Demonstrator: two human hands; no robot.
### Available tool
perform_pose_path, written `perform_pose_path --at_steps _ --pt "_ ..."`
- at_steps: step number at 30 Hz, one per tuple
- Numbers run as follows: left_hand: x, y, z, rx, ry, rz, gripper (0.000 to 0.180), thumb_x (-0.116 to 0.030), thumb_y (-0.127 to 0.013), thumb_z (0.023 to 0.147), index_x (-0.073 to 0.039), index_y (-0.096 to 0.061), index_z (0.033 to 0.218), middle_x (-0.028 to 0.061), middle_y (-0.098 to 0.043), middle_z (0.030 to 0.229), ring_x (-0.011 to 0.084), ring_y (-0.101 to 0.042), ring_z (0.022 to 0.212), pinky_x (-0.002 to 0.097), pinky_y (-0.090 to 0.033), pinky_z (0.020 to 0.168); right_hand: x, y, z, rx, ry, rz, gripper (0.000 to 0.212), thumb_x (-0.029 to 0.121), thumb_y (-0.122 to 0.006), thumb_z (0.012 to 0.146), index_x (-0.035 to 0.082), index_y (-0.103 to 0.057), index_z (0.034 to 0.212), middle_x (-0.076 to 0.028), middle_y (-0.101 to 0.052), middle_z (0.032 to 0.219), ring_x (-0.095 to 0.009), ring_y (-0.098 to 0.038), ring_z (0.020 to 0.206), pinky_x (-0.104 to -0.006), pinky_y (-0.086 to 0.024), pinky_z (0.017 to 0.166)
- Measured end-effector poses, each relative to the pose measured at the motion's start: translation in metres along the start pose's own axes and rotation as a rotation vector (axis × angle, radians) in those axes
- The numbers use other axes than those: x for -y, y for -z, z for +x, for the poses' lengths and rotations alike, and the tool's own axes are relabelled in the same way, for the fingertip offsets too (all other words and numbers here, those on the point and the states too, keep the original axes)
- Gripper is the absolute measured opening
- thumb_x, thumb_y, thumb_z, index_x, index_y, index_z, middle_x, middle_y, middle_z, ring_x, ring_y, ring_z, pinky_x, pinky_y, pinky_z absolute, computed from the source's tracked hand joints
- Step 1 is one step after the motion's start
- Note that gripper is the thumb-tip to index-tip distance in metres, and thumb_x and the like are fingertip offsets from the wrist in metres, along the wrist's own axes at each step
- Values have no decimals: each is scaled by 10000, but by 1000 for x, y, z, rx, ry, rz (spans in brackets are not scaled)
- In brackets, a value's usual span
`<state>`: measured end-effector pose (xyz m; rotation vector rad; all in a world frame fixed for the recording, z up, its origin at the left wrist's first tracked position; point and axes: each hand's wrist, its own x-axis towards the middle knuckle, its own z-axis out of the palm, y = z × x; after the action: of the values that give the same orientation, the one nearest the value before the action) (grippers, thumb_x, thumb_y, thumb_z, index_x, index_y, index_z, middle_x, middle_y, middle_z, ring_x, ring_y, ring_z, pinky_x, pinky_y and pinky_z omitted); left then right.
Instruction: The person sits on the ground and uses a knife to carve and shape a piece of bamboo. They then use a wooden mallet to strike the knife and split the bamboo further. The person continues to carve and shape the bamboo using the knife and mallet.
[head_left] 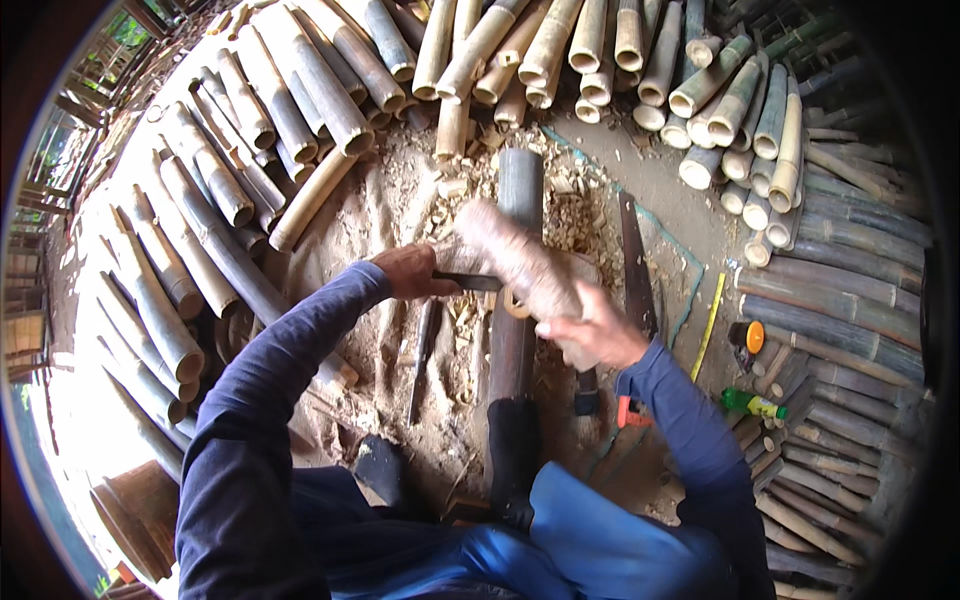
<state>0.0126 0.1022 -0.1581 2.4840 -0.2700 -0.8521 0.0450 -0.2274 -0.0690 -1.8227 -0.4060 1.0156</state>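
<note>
My left hand is closed round a short dark flat-bladed tool, which reaches right to a dark bamboo pole. My right hand grips a thick, pale wooden mallet, smeared by motion, slanting over the pole just above the blade. The mallet hides part of the pole. A pale bamboo ring shows beside the blade tip; whether it is a cut end or a notch I cannot tell. The pole runs away from me, its near end at my dark-socked foot.
Wood shavings surround the pole. A narrow dark blade lies left, a long dark blade right. Bamboo tubes are heaped at left and back, split bamboo at right. Nearby are a yellow strip and a green bottle.
</note>
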Motion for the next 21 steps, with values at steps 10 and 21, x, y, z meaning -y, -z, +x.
perform_pose_path --at_steps 10,21 --pt "-35 -57 -88 -547 -173 197 307 -379 -755 816 -141 -626 962 95 -602 836 286 -653 696 435 -535 626 -13 19 -44 -326 -26 375 651 123 -780 783 -27 -430 1311 -130 -640 961 -185 -655 707 -339 -567 637" --pt "-20 -39 -86 -287 26 294 103 -174 -552 942 -80 -588 966 166 -645 839 356 -686 697 484 -542 607 5 26 -17 -6 871 -1153 679 281 -891 657 48 -548 1195 -130 -618 929 -310 -678 820 -416 -571 722"
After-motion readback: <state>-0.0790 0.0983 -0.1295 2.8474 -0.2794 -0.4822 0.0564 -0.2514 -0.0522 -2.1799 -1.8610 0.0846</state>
